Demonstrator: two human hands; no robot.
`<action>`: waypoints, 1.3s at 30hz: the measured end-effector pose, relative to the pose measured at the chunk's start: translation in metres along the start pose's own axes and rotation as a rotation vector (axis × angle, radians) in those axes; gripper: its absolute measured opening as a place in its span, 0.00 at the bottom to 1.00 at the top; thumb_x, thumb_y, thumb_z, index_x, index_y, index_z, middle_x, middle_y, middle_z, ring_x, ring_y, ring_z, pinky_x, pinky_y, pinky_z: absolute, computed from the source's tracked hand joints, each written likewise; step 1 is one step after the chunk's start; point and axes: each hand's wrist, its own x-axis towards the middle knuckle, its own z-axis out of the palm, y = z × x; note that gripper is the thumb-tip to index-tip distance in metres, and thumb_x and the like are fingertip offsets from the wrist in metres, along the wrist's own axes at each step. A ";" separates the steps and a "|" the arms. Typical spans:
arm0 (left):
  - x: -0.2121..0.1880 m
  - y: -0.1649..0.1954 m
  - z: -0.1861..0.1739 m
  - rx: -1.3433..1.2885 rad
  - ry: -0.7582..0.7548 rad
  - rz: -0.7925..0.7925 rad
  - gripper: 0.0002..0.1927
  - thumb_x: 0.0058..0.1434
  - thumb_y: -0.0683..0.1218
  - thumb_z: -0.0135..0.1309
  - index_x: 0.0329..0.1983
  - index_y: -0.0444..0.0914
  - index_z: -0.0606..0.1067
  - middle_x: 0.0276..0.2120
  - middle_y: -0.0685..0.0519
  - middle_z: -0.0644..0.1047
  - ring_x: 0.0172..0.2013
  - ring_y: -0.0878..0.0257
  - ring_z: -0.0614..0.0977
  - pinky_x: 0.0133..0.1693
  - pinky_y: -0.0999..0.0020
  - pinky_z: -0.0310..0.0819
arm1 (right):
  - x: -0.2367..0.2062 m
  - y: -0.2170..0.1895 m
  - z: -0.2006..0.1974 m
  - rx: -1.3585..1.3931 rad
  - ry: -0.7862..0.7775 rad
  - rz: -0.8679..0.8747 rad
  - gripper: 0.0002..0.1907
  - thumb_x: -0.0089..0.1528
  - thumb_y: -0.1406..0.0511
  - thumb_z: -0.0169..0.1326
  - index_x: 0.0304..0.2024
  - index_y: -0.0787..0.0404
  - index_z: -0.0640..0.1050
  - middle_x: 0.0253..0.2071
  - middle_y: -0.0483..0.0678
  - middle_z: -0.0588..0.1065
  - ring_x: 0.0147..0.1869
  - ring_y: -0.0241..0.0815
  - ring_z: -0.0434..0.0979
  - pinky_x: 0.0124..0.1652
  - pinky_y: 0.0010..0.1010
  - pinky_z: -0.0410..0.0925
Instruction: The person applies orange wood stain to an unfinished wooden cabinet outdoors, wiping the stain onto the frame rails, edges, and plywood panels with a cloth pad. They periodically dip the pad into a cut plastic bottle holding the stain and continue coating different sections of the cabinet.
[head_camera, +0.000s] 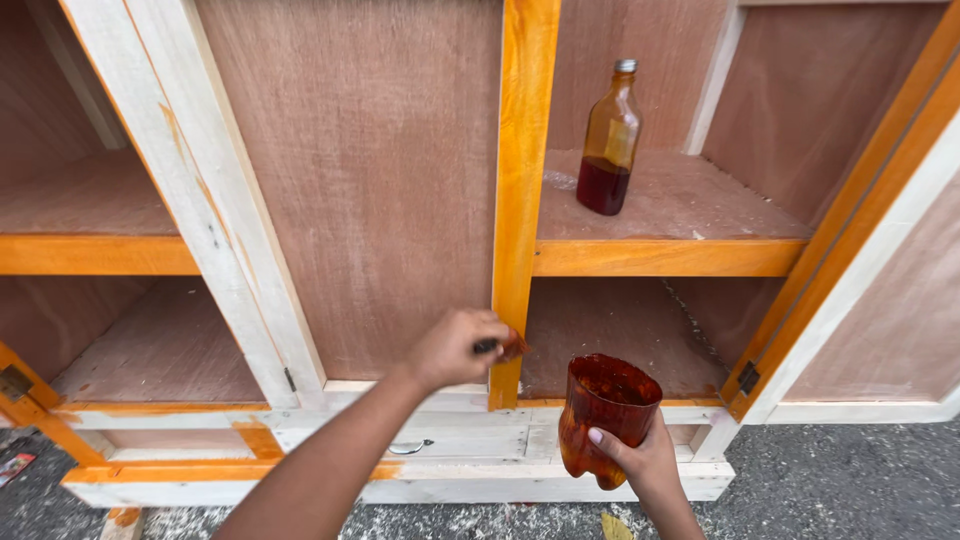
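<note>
Fingers (478, 330) of your left hand (455, 348) are pinching a small stain-soaked brush (503, 346) against the orange-stained wooden cabinet upright (520, 200); your right hand (640, 462) is gripping the cut-off stain-coated plastic cup (605, 415). Tilting it risks drips.

There is one wooden cabinet (380, 200). It has one open door (240, 240) in the middle. One glass bottle (610, 140) stands on a shelf. There are two hands: the left hand (455, 348) and the right hand (640, 462). There is one brush (500, 346) and one cut plastic cup (606, 412).
</note>
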 end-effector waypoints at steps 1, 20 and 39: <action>-0.009 -0.004 0.016 -0.002 -0.038 -0.021 0.06 0.58 0.38 0.59 0.37 0.42 0.81 0.34 0.52 0.82 0.39 0.59 0.83 0.46 0.65 0.80 | -0.001 0.006 0.003 -0.011 0.002 0.020 0.46 0.45 0.61 0.70 0.62 0.65 0.66 0.54 0.60 0.78 0.57 0.54 0.80 0.55 0.44 0.74; -0.072 -0.006 0.125 0.137 -0.020 -0.046 0.18 0.43 0.34 0.58 0.40 0.39 0.77 0.43 0.47 0.78 0.47 0.47 0.79 0.48 0.55 0.75 | -0.031 0.048 0.000 0.061 -0.001 0.123 0.44 0.47 0.65 0.69 0.64 0.64 0.65 0.56 0.59 0.77 0.59 0.52 0.79 0.57 0.44 0.72; -0.153 -0.032 0.089 -0.180 0.519 -0.372 0.04 0.55 0.39 0.61 0.34 0.34 0.78 0.33 0.46 0.80 0.35 0.52 0.83 0.40 0.61 0.77 | -0.006 0.089 -0.016 0.050 -0.019 0.084 0.50 0.45 0.66 0.70 0.66 0.65 0.61 0.57 0.62 0.76 0.61 0.56 0.78 0.60 0.49 0.70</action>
